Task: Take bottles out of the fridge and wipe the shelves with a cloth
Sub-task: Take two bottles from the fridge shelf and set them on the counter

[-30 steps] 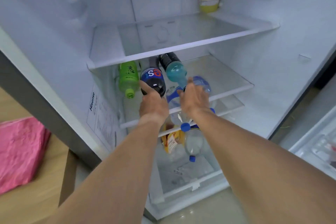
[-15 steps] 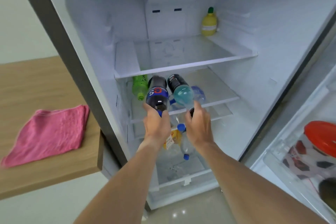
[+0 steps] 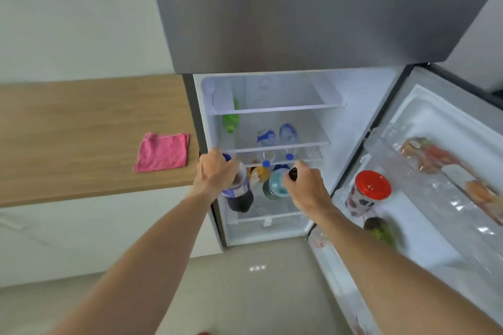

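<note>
Hands clear of the fridge's middle glass shelf [image 3: 275, 148]: my left hand [image 3: 216, 174] grips the dark cola bottle [image 3: 239, 194]; my right hand [image 3: 307, 187] clasps the teal drink bottle [image 3: 275, 187] by its black cap.

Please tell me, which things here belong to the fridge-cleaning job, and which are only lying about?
For the job: dark cola bottle in left hand; blue-drink bottle in right hand; green bottle; two water bottles; pink cloth.
Lying about: red-lidded jar; door-shelf food packets.
</note>
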A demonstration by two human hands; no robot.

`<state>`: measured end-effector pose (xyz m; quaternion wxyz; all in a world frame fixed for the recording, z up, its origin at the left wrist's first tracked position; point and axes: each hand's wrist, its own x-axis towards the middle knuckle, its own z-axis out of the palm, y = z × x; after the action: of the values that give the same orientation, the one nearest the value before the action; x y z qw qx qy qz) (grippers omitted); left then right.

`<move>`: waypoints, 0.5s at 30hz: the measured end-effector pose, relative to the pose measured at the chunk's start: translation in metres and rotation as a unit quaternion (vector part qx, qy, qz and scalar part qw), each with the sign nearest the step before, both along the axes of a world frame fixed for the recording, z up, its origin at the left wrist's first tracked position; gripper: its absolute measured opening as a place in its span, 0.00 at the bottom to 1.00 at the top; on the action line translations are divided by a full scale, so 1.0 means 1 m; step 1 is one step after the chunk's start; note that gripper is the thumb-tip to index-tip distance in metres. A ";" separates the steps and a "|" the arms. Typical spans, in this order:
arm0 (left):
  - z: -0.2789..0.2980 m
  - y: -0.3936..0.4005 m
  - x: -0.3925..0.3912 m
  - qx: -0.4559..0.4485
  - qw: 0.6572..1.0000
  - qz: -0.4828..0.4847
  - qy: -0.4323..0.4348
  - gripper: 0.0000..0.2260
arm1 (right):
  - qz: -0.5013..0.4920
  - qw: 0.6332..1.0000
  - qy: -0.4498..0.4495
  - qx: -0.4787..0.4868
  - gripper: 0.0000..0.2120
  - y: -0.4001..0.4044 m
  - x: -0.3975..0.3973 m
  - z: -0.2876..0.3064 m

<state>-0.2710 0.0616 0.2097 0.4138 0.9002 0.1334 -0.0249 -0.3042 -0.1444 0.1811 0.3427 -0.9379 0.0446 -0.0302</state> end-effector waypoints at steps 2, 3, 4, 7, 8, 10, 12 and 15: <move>0.007 0.004 -0.023 0.052 0.998 -0.037 0.010 0.11 | 0.054 0.998 0.016 -0.041 0.15 0.004 -0.012 0.026; 0.009 0.007 -0.032 0.090 0.994 -0.061 0.017 0.08 | 0.079 0.995 0.021 -0.052 0.15 0.009 -0.016 0.037; 0.012 0.010 -0.041 0.125 0.988 -0.085 0.023 0.05 | 0.100 0.993 0.027 -0.060 0.15 0.014 -0.019 0.045; 0.016 0.031 -0.059 0.184 0.972 -0.133 0.053 0.07 | 0.149 0.984 0.044 -0.083 0.13 0.037 -0.024 0.065; 0.021 0.040 -0.062 0.188 0.970 -0.141 0.056 0.08 | 0.163 0.982 0.047 -0.085 0.14 0.047 -0.025 0.071; 0.034 0.062 -0.063 0.162 0.972 -0.157 0.064 0.12 | 0.196 0.975 0.049 -0.090 0.14 0.068 -0.023 0.085; 0.056 0.087 -0.059 0.148 0.974 -0.161 0.065 0.12 | 0.233 0.967 0.046 -0.094 0.15 0.094 -0.019 0.102; 0.095 0.123 -0.048 0.167 0.974 -0.146 0.047 0.08 | 0.285 0.956 0.024 -0.070 0.19 0.138 -0.008 0.134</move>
<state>-0.3189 0.1848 0.3050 0.2423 0.9643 0.0219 -0.1045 -0.3121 -0.0067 0.3148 0.2694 -0.9338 -0.2183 0.0885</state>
